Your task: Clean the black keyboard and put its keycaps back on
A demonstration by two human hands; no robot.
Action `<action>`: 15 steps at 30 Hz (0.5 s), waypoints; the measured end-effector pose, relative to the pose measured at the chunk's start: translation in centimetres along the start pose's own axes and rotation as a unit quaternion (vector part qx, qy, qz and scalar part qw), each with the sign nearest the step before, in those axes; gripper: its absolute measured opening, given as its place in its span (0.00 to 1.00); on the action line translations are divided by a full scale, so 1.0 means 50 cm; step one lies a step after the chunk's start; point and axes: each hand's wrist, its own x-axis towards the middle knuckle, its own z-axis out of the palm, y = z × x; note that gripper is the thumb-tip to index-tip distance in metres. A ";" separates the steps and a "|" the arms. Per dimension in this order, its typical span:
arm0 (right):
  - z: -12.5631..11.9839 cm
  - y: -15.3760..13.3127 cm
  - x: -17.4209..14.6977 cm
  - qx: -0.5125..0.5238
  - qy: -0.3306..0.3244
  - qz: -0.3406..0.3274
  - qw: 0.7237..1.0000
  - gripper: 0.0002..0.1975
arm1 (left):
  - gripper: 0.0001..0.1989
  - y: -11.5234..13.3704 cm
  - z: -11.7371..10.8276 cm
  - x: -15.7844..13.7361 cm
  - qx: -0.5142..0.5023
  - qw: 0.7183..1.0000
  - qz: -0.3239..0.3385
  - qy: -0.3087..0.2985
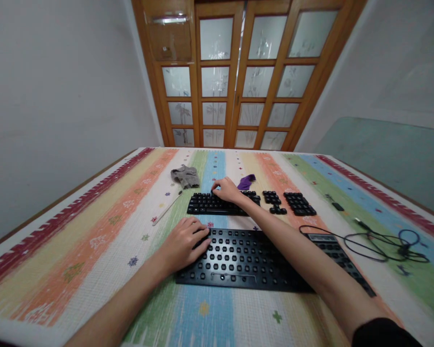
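Black keycaps [202,205] partly hidden by right hand [226,190], grip narrow (contents unclear), left hand [185,242] spread on keyboard [235,255].

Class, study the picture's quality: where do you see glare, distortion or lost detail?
Head view: a pale sheen brightens the left part of the keyboard base, and a white streak glares on the upper-left door panel; head view: the wooden doors splay outward toward the top, and legends on the black keycaps are too small to read.

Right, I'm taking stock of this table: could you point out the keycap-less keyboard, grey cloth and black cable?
Keycap-less keyboard [238,258]: head view, on its main key area.
Grey cloth [185,177]: head view, on its middle.
Black cable [404,250]: head view, on its bunched part.
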 end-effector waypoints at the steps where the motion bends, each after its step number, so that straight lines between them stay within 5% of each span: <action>1: 0.003 0.003 0.004 -0.001 -0.003 0.003 1.000 0.09 | 0.11 0.000 0.000 0.000 0.000 1.000 0.000 0.001; 15: 0.017 0.013 0.033 0.005 -0.015 0.051 0.999 0.06 | 0.09 0.003 -0.003 0.003 0.000 1.000 -0.006 -0.011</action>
